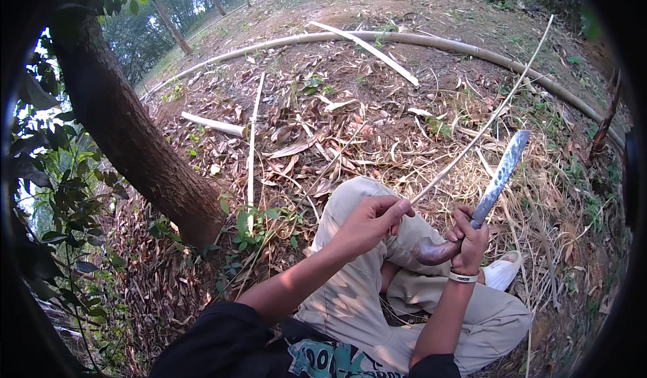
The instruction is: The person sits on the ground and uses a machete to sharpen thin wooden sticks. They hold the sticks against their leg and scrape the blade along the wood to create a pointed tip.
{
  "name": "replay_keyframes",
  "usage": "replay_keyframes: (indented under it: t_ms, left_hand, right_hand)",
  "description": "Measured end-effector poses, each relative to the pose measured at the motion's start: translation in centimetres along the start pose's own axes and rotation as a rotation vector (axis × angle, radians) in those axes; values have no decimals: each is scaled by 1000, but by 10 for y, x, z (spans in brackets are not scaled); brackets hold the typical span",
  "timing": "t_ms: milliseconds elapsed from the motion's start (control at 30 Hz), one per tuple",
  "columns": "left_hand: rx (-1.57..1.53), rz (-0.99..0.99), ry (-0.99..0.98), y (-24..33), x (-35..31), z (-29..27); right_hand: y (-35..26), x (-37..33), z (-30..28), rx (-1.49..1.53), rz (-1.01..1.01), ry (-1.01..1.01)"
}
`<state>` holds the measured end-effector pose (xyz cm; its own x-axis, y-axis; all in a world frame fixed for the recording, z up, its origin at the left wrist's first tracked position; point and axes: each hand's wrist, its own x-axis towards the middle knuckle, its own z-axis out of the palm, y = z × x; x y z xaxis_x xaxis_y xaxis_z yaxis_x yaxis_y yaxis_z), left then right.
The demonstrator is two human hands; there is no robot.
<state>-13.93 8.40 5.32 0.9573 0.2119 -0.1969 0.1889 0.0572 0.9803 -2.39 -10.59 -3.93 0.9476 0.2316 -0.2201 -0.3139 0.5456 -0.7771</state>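
Note:
My left hand (373, 224) is closed above my left knee, thumb and fingers pinching the near end of a long thin bamboo strip (476, 143). From there the strip slants up to the far right. Wrapped round the machete (500, 179) is my right hand (470, 238), low over my lap. Its mottled grey blade points up and away to the right, while the curved brown wooden handle sticks out left of my fingers. Blade and strip look apart from each other.
A long bamboo pole (431, 40) lies across the slope ahead. Split pale pieces (367, 51) and a narrow upright-lying strip (253, 149) rest on dry leaves. A thick tree trunk (128, 118) leans at my left. Straw-like shavings (532, 223) lie around my white shoe (502, 271).

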Motion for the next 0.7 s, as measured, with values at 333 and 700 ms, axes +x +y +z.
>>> replay_keyframes:
  t_ms: [333, 700]
  left_hand:
    - [22, -176, 213, -27, -26, -49]
    - [292, -224, 353, -67, -110, -69]
  right_hand:
    - [-33, 22, -53, -1019, -860, 559]
    - [38, -24, 44, -1091, -496, -294]
